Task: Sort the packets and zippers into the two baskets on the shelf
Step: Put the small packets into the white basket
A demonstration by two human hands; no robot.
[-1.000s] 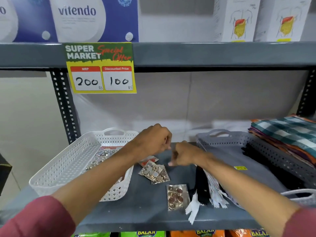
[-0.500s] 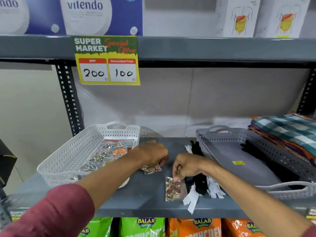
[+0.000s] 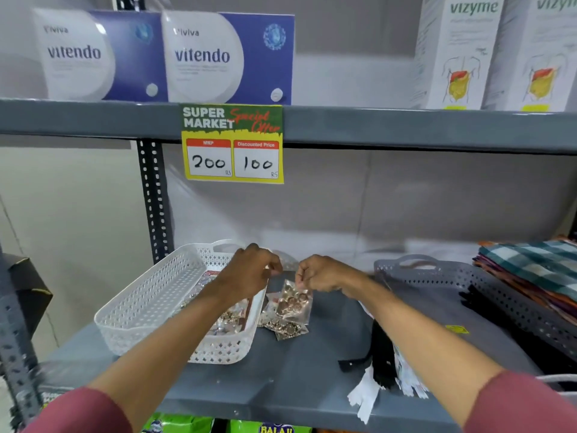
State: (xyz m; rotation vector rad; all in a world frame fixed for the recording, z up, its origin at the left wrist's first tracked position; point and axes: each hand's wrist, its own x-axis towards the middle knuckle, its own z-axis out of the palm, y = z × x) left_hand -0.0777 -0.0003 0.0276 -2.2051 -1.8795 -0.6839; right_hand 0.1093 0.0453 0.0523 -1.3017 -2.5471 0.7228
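Observation:
My right hand (image 3: 321, 273) pinches the top of a clear packet of copper buttons (image 3: 294, 303), which hangs just above the grey shelf (image 3: 281, 379). My left hand (image 3: 249, 270) hovers with curled fingers over the right rim of the white basket (image 3: 150, 301); nothing shows in it. Several button packets (image 3: 228, 318) lie inside that basket. Two more packets (image 3: 282, 328) rest on the shelf beside it. Black and white zippers (image 3: 379, 367) lie in a heap under my right forearm. The grey basket (image 3: 437, 276) stands at the right, with black zippers (image 3: 487, 310) inside.
A stack of folded checked cloth (image 3: 537, 267) sits right of the grey basket. A yellow price sign (image 3: 232, 143) hangs from the upper shelf edge. A perforated upright post (image 3: 154, 198) stands behind the white basket. Snack bags (image 3: 274, 428) fill the shelf below.
My right hand has lifted the copper button packet off the shelf. My left hand rose from the packets and now hovers over the white basket's rim. The camera view tilted upward.

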